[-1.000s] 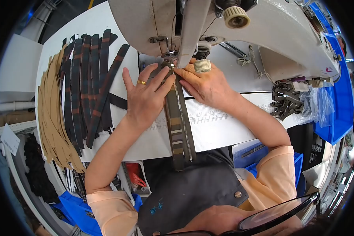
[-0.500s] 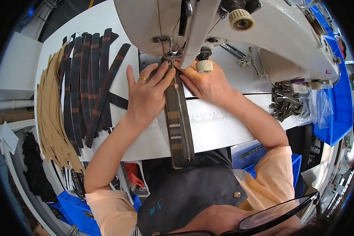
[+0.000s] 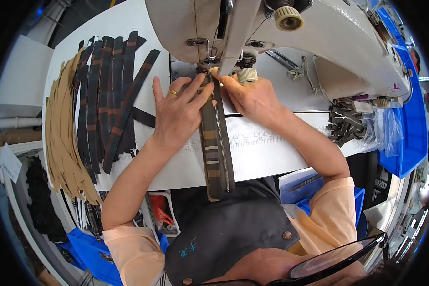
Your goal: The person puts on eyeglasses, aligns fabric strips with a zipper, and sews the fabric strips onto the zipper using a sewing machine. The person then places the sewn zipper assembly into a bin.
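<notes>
A long dark strip of striped fabric (image 3: 212, 167) with a metal zipper (image 3: 222, 143) along it runs from under the sewing machine's presser foot (image 3: 209, 63) down over the table's front edge. My left hand (image 3: 180, 107), a ring on one finger, lies with its fingers spread over the strip's left side, fingertips just below the foot. At the zipper's right side my right hand (image 3: 257, 97) has its fingers curled and its index fingertip at the strip's edge near the foot. The right thumb is mostly hidden. The needle's tip cannot be made out.
Tan strips (image 3: 64, 138) and dark plaid strips (image 3: 100, 100) lie in piles at the left. Scissors (image 3: 282, 59) rest behind my right hand. Small dark pieces (image 3: 345, 124) and a clear plastic bag (image 3: 381, 131) sit at the right, beside a blue bin (image 3: 407, 143).
The zipper strip has slid slightly away from me under the presser foot. My right index finger is straighter, nearer the foot; my left hand stays over the strip.
</notes>
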`<state>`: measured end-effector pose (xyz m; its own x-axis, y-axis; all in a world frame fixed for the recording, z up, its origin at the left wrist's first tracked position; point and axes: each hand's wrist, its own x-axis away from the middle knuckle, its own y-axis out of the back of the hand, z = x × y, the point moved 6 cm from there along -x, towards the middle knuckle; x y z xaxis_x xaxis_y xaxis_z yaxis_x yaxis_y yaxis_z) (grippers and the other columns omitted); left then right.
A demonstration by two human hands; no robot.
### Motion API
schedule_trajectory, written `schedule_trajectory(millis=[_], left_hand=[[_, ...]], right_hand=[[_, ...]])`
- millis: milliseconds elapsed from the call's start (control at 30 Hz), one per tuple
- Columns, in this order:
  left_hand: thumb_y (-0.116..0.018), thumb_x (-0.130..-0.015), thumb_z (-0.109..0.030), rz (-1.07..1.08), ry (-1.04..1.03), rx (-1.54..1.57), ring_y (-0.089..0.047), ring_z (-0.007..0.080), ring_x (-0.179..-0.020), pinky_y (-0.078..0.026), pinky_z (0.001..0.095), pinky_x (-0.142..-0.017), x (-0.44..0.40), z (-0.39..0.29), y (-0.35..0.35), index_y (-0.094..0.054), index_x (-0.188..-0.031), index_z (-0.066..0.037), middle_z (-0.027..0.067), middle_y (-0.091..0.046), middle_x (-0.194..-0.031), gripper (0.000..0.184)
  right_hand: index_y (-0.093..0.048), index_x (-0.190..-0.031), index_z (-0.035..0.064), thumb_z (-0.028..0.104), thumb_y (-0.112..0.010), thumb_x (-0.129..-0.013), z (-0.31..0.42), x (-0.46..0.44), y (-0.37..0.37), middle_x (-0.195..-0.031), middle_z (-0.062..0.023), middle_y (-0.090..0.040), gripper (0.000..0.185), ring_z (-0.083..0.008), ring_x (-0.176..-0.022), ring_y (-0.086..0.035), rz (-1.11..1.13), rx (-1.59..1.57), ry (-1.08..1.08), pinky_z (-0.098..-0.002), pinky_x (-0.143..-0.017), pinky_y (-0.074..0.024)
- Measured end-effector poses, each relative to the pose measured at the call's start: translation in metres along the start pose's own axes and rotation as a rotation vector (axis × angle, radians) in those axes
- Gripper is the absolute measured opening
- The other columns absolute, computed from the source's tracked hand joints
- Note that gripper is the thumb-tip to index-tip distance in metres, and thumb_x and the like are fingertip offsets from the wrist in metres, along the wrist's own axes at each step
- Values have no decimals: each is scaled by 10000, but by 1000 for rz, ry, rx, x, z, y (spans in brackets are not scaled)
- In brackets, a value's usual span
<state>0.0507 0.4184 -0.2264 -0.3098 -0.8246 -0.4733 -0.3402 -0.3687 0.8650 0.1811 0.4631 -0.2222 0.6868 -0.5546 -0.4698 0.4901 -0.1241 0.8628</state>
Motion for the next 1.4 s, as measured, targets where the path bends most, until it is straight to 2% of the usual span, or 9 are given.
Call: schedule_trajectory(millis=[200, 300, 400, 433, 533, 667, 733, 900, 1400], left_hand=[[-649, -829, -301, 8, -6, 1, -532, 211, -1065, -176, 599, -1029, -3, 2, -3, -677, -1108, -150, 4, -623, -1187, 319], [-651, -834, -273, -32, -22, -15, -526, 224, -1089, -187, 603, -1024, -3, -1, -1, -679, -1087, -145, 10, -627, -1173, 284], [-666, -827, -202, -94, -94, 45, -531, 251, -1103, -263, 567, -1008, 2, -5, 9, -674, -1043, -109, 39, -627, -1157, 235], [-672, -822, -174, -113, -126, 77, -535, 263, -1105, -298, 548, -1000, 5, -8, 12, -671, -1027, -91, 54, -626, -1152, 220], [-685, -796, -95, -5, -3, 569, -562, 294, -1079, -419, 451, -932, 48, -25, 27, -652, -985, -33, 99, -620, -1139, 202], [-710, -750, -55, 51, 17, 552, -587, 303, -1034, -474, 388, -867, 100, -52, 49, -655, -1007, -8, 119, -620, -1123, 267], [-722, -730, -47, 43, -25, 434, -589, 294, -1032, -475, 396, -864, 111, -61, 49, -662, -1020, -19, 106, -624, -1120, 298], [-748, -699, -55, -5, -112, 380, -596, 257, -1013, -474, 401, -849, 111, -62, 47, -673, -1032, -53, 71, -624, -1128, 342], [-731, -706, -111, -17, -176, 320, -590, 193, -983, -401, 416, -937, 108, -58, 48, -673, -999, -95, 19, -625, -1101, 298]], right_hand=[[-591, -875, 84, 81, -599, -771, -3, 0, -2, -736, -78, -586, 105, -252, -615, -611, 21, 28, -26, -372, -513, -480], [-580, -1210, 96, 55, -621, -815, -9, 4, 0, -669, -43, -584, 399, -209, -510, -568, -38, -102, -15, -302, -471, -444], [-602, -1087, 46, 122, -617, -833, -15, 13, 3, -736, -117, -575, 266, -261, -616, -575, 21, -556, -352, -357, -565, -461], [-572, -1180, 46, 157, -654, -823, -13, 22, 8, -900, -141, -608, 382, -262, -737, -572, 118, -488, -351, -348, -650, -463], [-548, -1205, 24, 148, -697, -779, 22, 63, 36, -1138, -175, -575, 468, -311, -972, -572, 134, -509, -260, -361, -803, -477], [-513, -1246, 36, 169, -737, -705, 85, 114, 44, -1354, -183, -450, 600, -348, -1251, -449, 239, -389, 33, -422, -997, -409], [-514, -1238, 72, 144, -674, -744, 116, 127, 37, -1371, -151, -442, 524, -313, -1249, -455, 202, -108, 236, -423, -988, -417], [-649, -965, 19, 87, -645, -707, 123, 124, 31, -1102, -125, -627, 267, -275, -1037, -605, -89, -206, 300, -363, -851, -514], [-640, -875, -9, 55, -672, -688, 143, 106, 47, -933, -125, -651, 201, -227, -848, -668, -121, -209, 208, -287, -683, -547]])
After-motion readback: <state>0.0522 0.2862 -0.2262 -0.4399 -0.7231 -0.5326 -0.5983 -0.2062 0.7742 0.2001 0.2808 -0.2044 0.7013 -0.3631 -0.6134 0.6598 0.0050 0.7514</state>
